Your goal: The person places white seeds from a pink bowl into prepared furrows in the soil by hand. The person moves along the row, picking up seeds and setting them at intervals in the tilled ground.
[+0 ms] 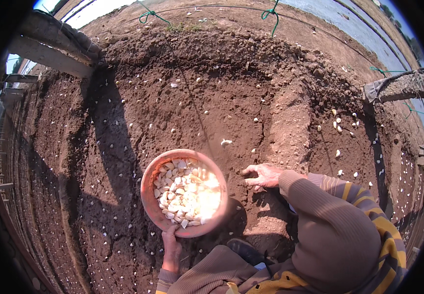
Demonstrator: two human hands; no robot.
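A round reddish-orange bowl (152,209) filled with pale peeled-apart garlic cloves (180,192) is held over the brown soil (173,117). My left hand (171,249) grips its near rim, fingers tucked underneath and partly hidden. To the right of the bowl, my right hand (265,175) is low over the soil, its fingertips toward the left. A gap shows between its fingers, and I see nothing in them. One clove (253,151) lies just beyond that hand, and a larger pale piece (226,142) sits farther off. Sunlight washes out the bowl's right side.
Cloves dot the bed in loose rows. A raised soil ridge (290,122) runs along the right, with more scattered cloves (338,125) past it. Posts (50,56) stand at far left, another wrapped post (403,87) at right. Green ties (270,12) hang on a wire. My dark shoe (246,251) is below.
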